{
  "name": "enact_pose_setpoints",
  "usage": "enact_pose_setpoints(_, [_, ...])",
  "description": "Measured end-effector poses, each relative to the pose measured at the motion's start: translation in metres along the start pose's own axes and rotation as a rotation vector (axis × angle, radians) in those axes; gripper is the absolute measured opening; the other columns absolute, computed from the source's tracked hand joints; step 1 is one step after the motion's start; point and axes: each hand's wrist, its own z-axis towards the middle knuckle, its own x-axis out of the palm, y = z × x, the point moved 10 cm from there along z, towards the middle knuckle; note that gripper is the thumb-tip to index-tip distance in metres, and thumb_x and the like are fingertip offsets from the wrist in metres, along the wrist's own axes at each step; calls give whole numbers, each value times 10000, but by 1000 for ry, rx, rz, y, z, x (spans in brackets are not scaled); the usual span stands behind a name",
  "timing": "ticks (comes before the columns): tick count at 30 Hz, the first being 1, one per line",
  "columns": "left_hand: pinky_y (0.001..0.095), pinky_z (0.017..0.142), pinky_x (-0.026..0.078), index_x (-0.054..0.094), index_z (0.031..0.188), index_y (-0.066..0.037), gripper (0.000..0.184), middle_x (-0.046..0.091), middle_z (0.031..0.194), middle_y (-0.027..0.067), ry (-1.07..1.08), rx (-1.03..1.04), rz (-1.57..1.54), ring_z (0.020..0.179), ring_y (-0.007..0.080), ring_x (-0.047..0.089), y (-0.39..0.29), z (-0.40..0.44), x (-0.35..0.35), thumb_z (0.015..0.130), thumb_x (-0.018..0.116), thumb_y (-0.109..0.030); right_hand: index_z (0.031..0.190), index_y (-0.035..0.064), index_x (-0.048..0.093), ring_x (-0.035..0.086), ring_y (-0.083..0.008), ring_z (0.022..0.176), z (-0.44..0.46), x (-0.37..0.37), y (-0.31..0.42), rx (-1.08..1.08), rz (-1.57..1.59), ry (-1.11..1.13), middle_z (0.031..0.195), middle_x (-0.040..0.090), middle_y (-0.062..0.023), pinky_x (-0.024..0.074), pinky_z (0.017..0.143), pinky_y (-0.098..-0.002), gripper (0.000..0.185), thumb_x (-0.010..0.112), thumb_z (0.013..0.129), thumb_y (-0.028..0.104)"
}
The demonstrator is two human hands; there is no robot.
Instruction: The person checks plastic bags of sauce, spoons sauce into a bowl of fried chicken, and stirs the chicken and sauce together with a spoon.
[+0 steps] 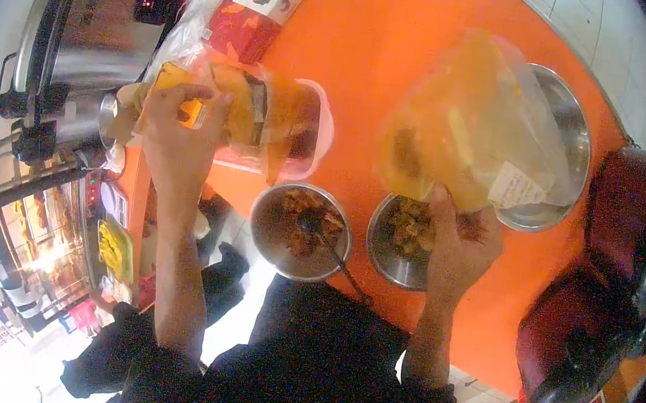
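Note:
My left hand [178, 121] is closed around a blurred yellow-orange packet [172, 77], over a pink-rimmed plastic container [322, 132]. Part of the container is hidden by the packet. In my right hand [462, 248] is the lower edge of a large translucent plastic bag [465, 114], yellowish, with a white label [519, 186]. Just below it stands a metal bowl [376, 261] of yellowish-brown food pieces [414, 226]. Left of that, another metal bowl [270, 258] contains reddish-brown food [301, 215] and a dark-handled spoon [350, 277].
A larger metal bowl [579, 145] is partly behind the bag on the orange table [353, 34]. A red-and-white packet [253, 17] lies at the back left. Dark red chairs [579, 333] stand at right. At left are a steel appliance [99, 42] and a lit glass cabinet [42, 230], with another person's dark sleeve [103, 352] nearby.

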Motion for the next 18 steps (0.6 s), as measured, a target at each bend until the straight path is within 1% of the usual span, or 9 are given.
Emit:
enact_pose_setpoints(2, [340,733,450,643,846,-39,231,612,851,87,47,-76,-23,792,229,570,7,2,2,717,745,-202,965,-19,630,591,-104,764,2,0,0,3,-20,-24,892,650,-52,481,684,-240,204,700,794,68])
enact_pose_setpoints(6, [343,706,442,640,808,-43,206,602,832,86,51,-102,-50,757,227,550,13,1,-1,713,741,-196,971,-15,627,587,-104,769,4,1,-1,-1,-26,-31,894,649,-51,477,694,-241,207,698,797,70])
enact_pose_setpoints(8, [344,698,438,641,802,-45,193,599,825,86,46,-103,-35,743,225,541,12,2,-5,715,734,-190,978,-15,626,588,-106,782,8,-3,-4,-90,-179,-36,899,649,-51,475,701,-241,213,698,798,74])
enact_pose_setpoints(10, [344,694,436,640,801,-49,185,594,817,83,45,-121,-32,733,223,536,18,1,-5,717,729,-188,986,-14,625,588,-106,794,8,0,-4,-115,-233,-32,904,649,-52,474,705,-241,219,697,799,75])
enact_pose_setpoints(14, [342,693,436,639,799,-56,173,590,815,77,47,-162,12,730,220,534,29,-3,-5,714,724,-180,1001,-16,624,589,-108,808,7,8,-2,-65,-191,-1,917,649,-55,475,720,-244,230,695,799,68])
enact_pose_setpoints(17, [341,700,438,638,802,-58,175,587,818,76,38,-72,3,734,220,535,29,-4,-5,710,729,-176,1011,-19,623,592,-109,817,6,14,7,-85,-185,15,926,651,-56,474,732,-244,240,695,797,62])
enact_pose_setpoints(18, [338,696,439,638,804,-57,176,588,819,76,39,-94,-13,731,218,536,32,-5,-5,708,729,-172,1010,-20,623,593,-109,818,6,14,7,-89,-182,9,927,652,-56,474,732,-243,240,695,796,62])
